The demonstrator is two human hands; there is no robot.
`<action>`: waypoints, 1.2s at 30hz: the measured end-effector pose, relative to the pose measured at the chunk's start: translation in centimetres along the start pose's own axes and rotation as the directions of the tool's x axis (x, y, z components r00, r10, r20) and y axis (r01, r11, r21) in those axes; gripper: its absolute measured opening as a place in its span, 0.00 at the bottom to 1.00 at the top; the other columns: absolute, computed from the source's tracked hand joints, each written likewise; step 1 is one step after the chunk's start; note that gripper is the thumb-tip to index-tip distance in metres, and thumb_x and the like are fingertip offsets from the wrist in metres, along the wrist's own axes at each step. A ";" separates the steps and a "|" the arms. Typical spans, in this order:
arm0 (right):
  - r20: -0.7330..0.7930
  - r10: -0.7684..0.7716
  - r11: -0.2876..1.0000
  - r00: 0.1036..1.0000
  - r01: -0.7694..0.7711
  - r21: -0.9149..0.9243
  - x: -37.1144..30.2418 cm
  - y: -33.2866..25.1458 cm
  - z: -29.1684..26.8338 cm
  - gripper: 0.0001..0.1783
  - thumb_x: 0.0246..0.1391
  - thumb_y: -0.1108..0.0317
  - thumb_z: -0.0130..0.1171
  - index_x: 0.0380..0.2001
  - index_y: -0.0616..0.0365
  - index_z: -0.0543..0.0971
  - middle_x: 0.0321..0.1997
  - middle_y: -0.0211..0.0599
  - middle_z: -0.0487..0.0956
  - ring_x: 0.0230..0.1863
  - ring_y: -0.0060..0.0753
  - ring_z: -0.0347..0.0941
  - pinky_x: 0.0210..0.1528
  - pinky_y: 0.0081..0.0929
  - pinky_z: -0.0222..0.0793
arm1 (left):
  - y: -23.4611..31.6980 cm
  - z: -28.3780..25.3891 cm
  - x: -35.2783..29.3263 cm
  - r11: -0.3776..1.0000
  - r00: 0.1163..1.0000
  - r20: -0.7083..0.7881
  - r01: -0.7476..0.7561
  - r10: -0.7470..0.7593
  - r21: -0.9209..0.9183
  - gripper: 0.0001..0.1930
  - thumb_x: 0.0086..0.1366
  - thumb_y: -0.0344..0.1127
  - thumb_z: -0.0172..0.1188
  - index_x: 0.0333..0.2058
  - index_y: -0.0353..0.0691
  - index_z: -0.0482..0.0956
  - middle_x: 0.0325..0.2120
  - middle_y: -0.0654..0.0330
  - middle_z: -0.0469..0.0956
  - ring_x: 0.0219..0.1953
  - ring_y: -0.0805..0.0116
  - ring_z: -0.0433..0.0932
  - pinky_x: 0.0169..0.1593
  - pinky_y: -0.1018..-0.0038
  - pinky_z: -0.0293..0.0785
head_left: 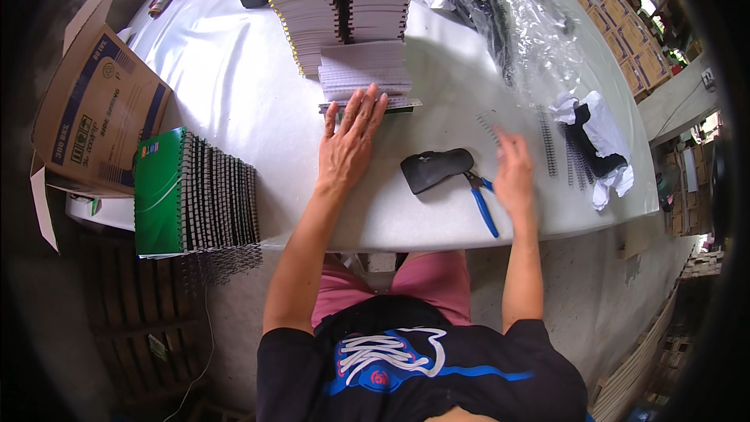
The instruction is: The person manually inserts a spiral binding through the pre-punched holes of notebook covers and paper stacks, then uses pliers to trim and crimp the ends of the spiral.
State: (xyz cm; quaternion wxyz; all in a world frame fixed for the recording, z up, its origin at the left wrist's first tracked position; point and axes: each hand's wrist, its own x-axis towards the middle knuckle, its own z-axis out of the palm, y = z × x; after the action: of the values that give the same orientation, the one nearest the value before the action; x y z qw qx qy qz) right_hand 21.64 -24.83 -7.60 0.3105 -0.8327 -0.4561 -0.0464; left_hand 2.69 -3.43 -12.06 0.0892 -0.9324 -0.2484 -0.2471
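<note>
My left hand (348, 141) lies with its fingers stretched out flat on the near edge of a stack of loose pages (363, 66). A thin strip with a dark green edge (402, 107) pokes out under the fingers. Over the table to the right, my right hand (513, 168) has its fingertips closed on the end of a dark spiral binding coil (487, 122). Between the hands rests a black pouch or cover (437, 170), beside blue-handled pliers (483, 207) whose jaws point toward it.
More coils (547, 141) lie at right, by white paper and black material (598, 141). Tall stacks of spiral-bound notebooks (297, 8) stand behind the pages. Green notebooks (160, 195) are piled at the left table edge, beside an open carton (101, 109). Clear plastic wrap (539, 23) covers the far right.
</note>
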 end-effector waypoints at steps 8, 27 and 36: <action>0.213 -0.018 0.978 0.977 0.062 -0.202 -5.5 -3.7 0.0 0.29 0.48 0.51 0.63 0.54 0.45 0.72 0.52 0.44 0.65 0.43 0.52 0.74 0.40 0.45 0.74 | -0.1 -0.3 0.1 1.000 0.998 -0.055 -0.007 0.007 0.006 0.39 0.52 0.25 0.52 0.65 0.51 0.54 0.66 0.68 0.53 0.67 0.71 0.53 0.68 0.58 0.41; 0.412 -0.154 0.986 0.898 0.167 0.004 0.8 -5.0 -0.1 0.42 0.35 0.55 0.71 0.59 0.41 0.68 0.60 0.43 0.67 0.54 0.50 0.70 0.52 0.40 0.70 | -0.1 -1.9 -1.2 0.997 0.980 0.193 -0.059 0.049 0.042 0.38 0.57 0.28 0.48 0.67 0.51 0.48 0.68 0.70 0.43 0.69 0.73 0.45 0.69 0.61 0.40; 0.353 -0.211 0.950 0.911 0.276 -0.146 1.2 -0.2 0.4 0.34 0.44 0.53 0.64 0.54 0.55 0.72 0.55 0.40 0.72 0.52 0.47 0.71 0.51 0.39 0.69 | 0.2 -1.8 -1.1 0.996 0.958 0.287 -0.050 0.028 0.071 0.37 0.59 0.30 0.48 0.67 0.51 0.45 0.69 0.69 0.39 0.70 0.70 0.41 0.69 0.59 0.38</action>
State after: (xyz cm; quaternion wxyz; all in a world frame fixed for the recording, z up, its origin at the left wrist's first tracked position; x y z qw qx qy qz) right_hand 22.05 -23.65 -7.40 0.1385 -0.7909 -0.5960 0.0127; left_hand 1.22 -4.60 -11.11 0.0934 -0.9588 -0.2497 -0.0983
